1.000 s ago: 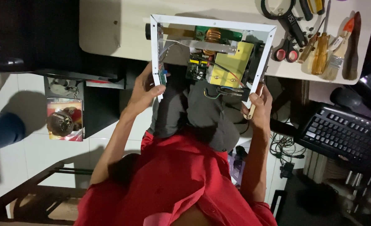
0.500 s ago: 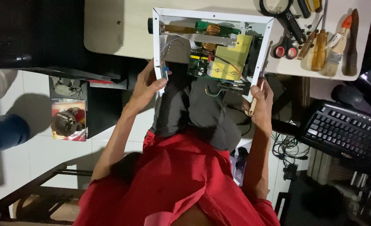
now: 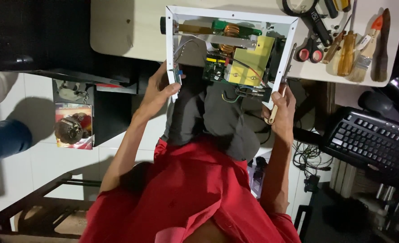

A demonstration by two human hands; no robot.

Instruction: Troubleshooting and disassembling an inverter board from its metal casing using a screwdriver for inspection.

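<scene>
An open white metal chassis (image 3: 232, 11) lies half on the table edge and half on my lap. It holds a green circuit board (image 3: 214, 67), a yellow insulating sheet (image 3: 250, 63) and a copper coil (image 3: 230, 30). My left hand (image 3: 156, 92) grips the chassis's left side rail. Against the right rail, my right hand (image 3: 284, 108) is closed on a screwdriver (image 3: 273, 113) with a pale handle; its shaft runs up along that rail.
On the beige table (image 3: 118, 31) to the right lie scissors (image 3: 309, 51), several screwdrivers (image 3: 345, 49), a brush (image 3: 367, 51) and a magnifier (image 3: 298, 6). A black keyboard (image 3: 366, 135) and tangled cables (image 3: 305, 157) sit lower right. A printed box (image 3: 73, 126) lies on the floor at left.
The view has drifted slightly. Both hands keep their holds, the left on the chassis rail and the right at the right rail.
</scene>
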